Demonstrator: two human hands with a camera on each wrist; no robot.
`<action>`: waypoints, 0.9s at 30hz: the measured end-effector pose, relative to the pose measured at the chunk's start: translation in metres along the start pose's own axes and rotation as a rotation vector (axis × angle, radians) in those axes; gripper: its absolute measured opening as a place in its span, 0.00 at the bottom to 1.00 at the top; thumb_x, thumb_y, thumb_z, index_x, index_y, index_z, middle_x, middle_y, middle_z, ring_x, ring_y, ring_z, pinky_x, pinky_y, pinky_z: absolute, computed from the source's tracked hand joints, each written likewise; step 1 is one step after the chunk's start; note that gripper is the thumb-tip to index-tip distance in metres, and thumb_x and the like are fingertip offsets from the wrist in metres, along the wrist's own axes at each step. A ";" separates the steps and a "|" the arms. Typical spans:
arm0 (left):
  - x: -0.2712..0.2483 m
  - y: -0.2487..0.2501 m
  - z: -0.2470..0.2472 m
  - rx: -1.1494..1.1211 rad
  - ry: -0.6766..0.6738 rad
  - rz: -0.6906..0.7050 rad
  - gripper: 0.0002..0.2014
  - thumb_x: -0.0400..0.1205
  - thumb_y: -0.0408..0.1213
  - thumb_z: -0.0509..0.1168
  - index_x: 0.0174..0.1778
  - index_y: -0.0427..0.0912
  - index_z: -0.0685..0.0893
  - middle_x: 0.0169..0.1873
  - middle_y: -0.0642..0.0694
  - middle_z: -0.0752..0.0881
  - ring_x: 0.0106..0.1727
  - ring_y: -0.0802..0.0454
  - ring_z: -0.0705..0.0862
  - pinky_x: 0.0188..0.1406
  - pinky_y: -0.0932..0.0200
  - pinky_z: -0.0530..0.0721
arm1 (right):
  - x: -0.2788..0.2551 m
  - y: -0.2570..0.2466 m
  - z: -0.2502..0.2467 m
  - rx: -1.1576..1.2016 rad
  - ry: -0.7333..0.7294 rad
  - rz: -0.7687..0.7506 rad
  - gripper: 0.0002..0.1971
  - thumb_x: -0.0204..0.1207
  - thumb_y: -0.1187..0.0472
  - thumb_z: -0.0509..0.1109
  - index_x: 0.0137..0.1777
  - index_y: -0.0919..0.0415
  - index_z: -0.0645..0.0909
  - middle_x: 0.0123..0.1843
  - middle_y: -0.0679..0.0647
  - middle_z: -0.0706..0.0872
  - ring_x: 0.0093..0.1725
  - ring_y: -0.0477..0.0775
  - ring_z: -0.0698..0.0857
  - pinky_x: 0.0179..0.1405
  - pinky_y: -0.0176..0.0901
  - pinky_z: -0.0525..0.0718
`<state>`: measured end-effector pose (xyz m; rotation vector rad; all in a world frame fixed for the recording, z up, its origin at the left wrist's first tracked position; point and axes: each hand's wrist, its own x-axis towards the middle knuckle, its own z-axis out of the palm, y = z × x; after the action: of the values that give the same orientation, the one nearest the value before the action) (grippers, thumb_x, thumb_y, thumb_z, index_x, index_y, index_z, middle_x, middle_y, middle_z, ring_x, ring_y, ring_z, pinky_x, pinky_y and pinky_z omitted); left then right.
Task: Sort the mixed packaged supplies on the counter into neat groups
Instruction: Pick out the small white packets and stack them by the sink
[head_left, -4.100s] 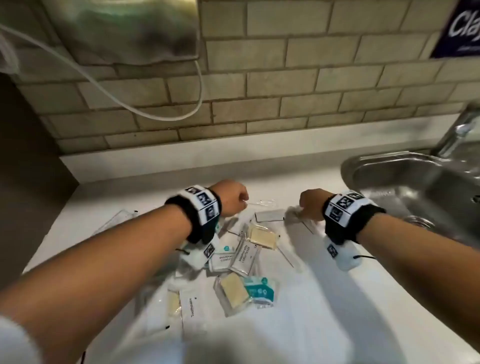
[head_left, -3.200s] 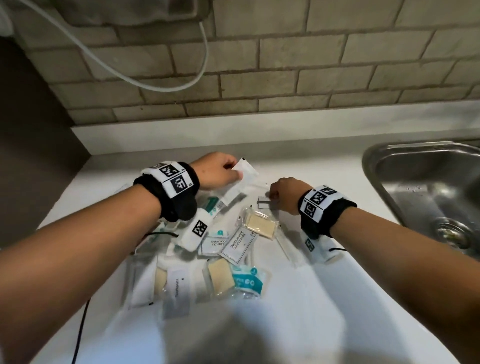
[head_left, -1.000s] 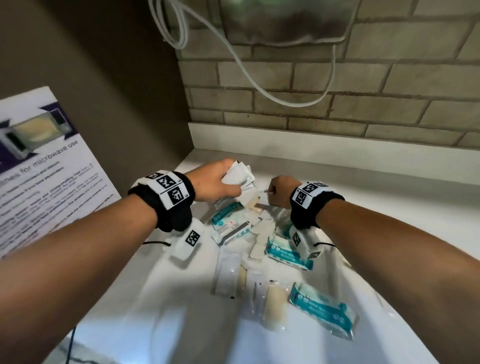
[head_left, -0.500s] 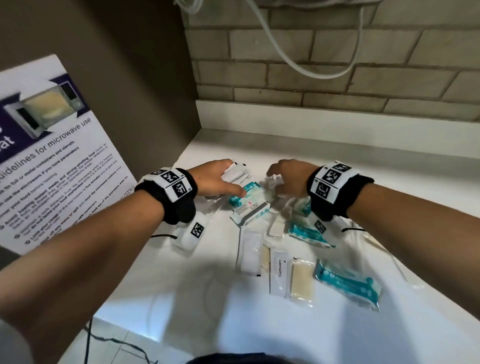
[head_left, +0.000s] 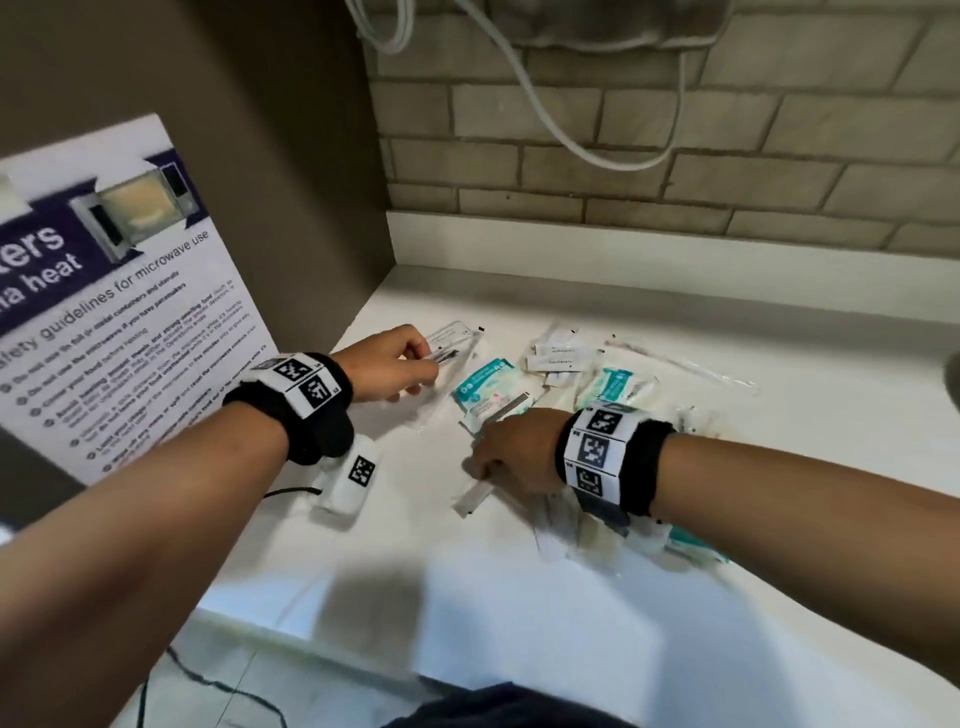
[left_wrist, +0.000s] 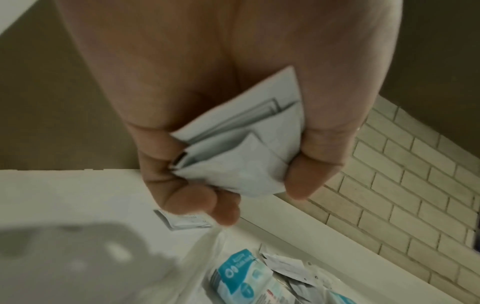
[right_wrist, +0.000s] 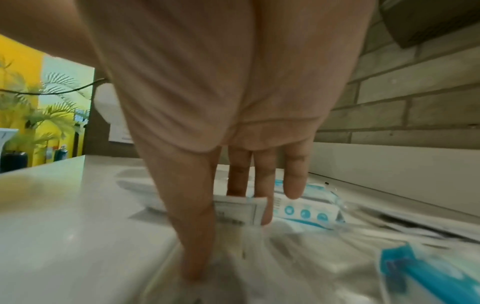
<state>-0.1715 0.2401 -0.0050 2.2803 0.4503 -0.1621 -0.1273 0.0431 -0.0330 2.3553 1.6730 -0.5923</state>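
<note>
Packets (head_left: 613, 384) lie mixed on a white counter (head_left: 519, 597); left hand (head_left: 387, 364) clutches white sachets (left_wrist: 241, 148), apparently gathering one kind together; right hand (head_left: 511, 452) pinches a printed sachet (right_wrist: 239, 209) at the pile's near edge.

Dim, warm indoor light. Soft arm shadows fall on the white counter (head_left: 571, 623), nearer the person than the right hand (head_left: 514, 449). The head view bows at its edges; packets (right_wrist: 324, 257) under that hand are motion-blurred.
</note>
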 end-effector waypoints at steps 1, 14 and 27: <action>-0.002 -0.002 -0.001 -0.043 -0.001 0.002 0.04 0.81 0.36 0.66 0.49 0.45 0.78 0.44 0.46 0.85 0.37 0.57 0.85 0.38 0.61 0.84 | 0.000 0.000 -0.003 0.031 -0.032 -0.008 0.10 0.78 0.59 0.66 0.56 0.50 0.84 0.55 0.52 0.85 0.55 0.58 0.84 0.55 0.46 0.82; -0.008 -0.048 -0.038 0.087 0.136 0.016 0.20 0.82 0.43 0.68 0.69 0.40 0.78 0.61 0.43 0.86 0.61 0.45 0.85 0.65 0.50 0.80 | 0.024 0.044 -0.088 0.312 0.396 0.129 0.05 0.74 0.62 0.74 0.49 0.60 0.86 0.39 0.46 0.83 0.40 0.49 0.79 0.34 0.36 0.70; 0.032 -0.054 -0.053 -0.016 0.160 0.123 0.17 0.77 0.39 0.74 0.60 0.43 0.82 0.46 0.47 0.90 0.40 0.54 0.87 0.37 0.65 0.81 | 0.078 0.055 -0.084 0.540 0.348 0.106 0.07 0.80 0.64 0.65 0.49 0.59 0.68 0.35 0.50 0.76 0.34 0.54 0.75 0.30 0.40 0.72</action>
<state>-0.1631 0.3209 -0.0141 2.3068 0.3905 0.0861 -0.0360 0.1231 0.0056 3.0610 1.6609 -0.7204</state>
